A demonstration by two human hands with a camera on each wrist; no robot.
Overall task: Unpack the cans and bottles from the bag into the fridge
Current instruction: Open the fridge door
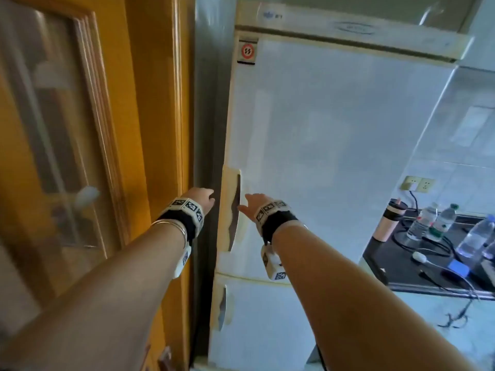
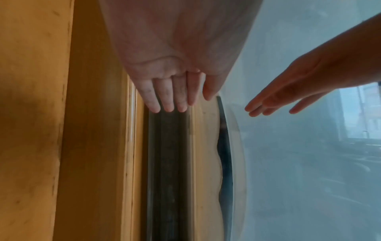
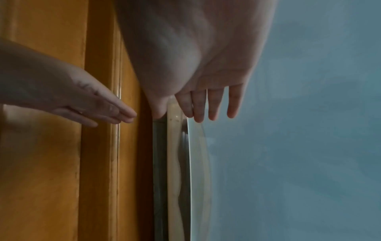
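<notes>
Meanwhile, fridge (image 1: 334,135) stands closed; water bottles (image 1: 439,222) wait on counter (image 1: 396,266).

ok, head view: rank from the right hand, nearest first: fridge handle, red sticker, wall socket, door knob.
From the right hand:
1. fridge handle, just beside it on its left
2. door knob and wall socket, opposite sides, too close to call
3. red sticker, top of the door

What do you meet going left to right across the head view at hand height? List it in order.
Wooden door → left hand → fridge door handle → right hand → fridge door → wall socket → water bottles.
</notes>
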